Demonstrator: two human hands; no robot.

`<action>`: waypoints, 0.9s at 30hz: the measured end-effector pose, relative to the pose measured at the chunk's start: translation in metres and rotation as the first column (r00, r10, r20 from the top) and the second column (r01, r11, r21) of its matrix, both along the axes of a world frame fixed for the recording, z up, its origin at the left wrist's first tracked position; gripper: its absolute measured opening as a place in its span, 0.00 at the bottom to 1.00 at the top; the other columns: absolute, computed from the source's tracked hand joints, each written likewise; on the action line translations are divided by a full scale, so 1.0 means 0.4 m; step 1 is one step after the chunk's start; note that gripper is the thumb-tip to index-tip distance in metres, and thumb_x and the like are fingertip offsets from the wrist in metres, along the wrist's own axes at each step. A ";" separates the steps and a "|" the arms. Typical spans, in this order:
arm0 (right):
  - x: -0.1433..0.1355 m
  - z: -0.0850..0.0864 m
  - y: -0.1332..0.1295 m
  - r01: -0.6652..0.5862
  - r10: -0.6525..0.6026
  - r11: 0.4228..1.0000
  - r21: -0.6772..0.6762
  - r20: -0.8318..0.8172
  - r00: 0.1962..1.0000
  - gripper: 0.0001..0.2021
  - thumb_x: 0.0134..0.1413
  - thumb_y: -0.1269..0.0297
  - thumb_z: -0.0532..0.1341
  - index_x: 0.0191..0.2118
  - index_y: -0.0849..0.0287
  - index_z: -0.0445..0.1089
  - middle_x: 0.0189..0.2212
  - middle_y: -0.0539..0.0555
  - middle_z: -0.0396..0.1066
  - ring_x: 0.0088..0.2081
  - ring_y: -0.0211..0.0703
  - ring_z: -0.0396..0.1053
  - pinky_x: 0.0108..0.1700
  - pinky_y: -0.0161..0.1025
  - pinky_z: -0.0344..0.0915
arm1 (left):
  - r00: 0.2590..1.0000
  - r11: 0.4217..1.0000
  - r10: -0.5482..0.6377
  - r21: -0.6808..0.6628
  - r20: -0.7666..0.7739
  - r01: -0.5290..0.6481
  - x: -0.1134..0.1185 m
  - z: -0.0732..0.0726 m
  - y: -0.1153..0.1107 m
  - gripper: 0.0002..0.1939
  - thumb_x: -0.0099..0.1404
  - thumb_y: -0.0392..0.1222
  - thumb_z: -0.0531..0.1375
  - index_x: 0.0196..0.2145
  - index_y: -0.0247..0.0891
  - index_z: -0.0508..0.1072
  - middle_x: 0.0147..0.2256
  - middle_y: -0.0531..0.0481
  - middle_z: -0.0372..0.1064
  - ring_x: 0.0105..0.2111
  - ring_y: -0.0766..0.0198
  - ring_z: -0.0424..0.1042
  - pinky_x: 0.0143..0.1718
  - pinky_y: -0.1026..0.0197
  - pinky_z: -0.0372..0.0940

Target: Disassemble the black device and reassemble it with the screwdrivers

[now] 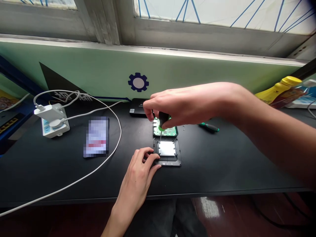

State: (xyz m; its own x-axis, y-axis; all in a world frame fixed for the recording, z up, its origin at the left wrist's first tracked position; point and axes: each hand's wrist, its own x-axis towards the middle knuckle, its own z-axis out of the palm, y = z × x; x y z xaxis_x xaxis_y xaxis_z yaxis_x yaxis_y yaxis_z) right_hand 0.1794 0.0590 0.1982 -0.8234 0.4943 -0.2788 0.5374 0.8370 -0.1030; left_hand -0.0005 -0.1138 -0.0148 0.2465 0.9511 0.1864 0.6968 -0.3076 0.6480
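Observation:
My right hand (170, 107) is closed around the dark handle of a screwdriver (161, 123) with a green collar. Its shaft points down to the upper left corner of a silver metal plate (167, 148), which lies in a black plastic cover (179, 158). At the cover's left and lower left edge, my left hand (140, 166) grips it with curled fingers and thumb. Just behind the cover sits a green circuit board (170, 131) in a black housing, partly hidden under my right hand.
Tiny screws (183, 127) lie right of the board, with a green and black screwdriver (209, 127) farther right. A black box (135, 108) stands behind. Left are a blurred phone-like object (96, 136), a white power strip (55, 123) and a looping white cable (120, 131). A yellow-capped bottle (278, 92) is back right.

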 end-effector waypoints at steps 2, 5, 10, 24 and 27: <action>-0.003 -0.012 -0.005 -0.036 0.038 0.998 0.056 -0.031 0.999 0.15 0.69 0.64 0.71 0.57 0.55 0.74 0.50 0.56 0.78 0.47 0.49 0.75 0.42 0.43 0.64 | 1.000 1.000 0.000 0.013 -0.001 0.000 0.000 0.001 0.001 0.10 0.82 0.37 0.62 0.57 0.48 0.77 0.61 0.43 0.68 0.56 0.50 0.73 0.55 0.46 0.77; -0.023 -0.040 -0.024 0.036 -0.026 0.960 0.279 -0.038 0.999 0.15 0.76 0.56 0.65 0.58 0.61 0.71 0.41 0.58 0.78 0.40 0.52 0.75 0.40 0.45 0.62 | 1.000 1.000 0.003 0.020 -0.001 -0.003 0.000 0.000 0.002 0.11 0.82 0.37 0.62 0.57 0.48 0.77 0.61 0.43 0.68 0.55 0.50 0.74 0.55 0.46 0.77; -0.017 -0.022 -0.029 0.025 -0.024 0.980 0.198 -0.008 1.000 0.15 0.80 0.52 0.59 0.51 0.60 0.72 0.42 0.60 0.77 0.43 0.54 0.75 0.44 0.47 0.65 | 1.000 1.000 0.001 0.006 0.008 -0.001 0.000 -0.004 0.002 0.10 0.82 0.37 0.62 0.57 0.48 0.77 0.62 0.43 0.67 0.57 0.50 0.73 0.57 0.44 0.76; 0.002 -0.020 -0.072 0.139 -0.160 0.932 0.336 0.035 0.986 0.22 0.83 0.48 0.51 0.43 0.58 0.72 0.30 0.57 0.74 0.29 0.48 0.68 0.35 0.45 0.54 | 1.000 1.000 0.003 -0.003 0.015 -0.003 0.001 -0.003 0.001 0.10 0.82 0.37 0.62 0.57 0.48 0.77 0.62 0.44 0.68 0.57 0.50 0.73 0.57 0.46 0.75; 0.032 0.005 -0.067 0.045 -0.047 0.990 0.133 0.008 0.999 0.11 0.81 0.58 0.53 0.55 0.56 0.68 0.39 0.58 0.79 0.36 0.49 0.72 0.38 0.45 0.59 | 1.000 1.000 0.000 -0.007 0.017 0.000 0.001 -0.003 0.001 0.10 0.83 0.38 0.61 0.57 0.48 0.76 0.62 0.44 0.68 0.58 0.50 0.72 0.59 0.45 0.75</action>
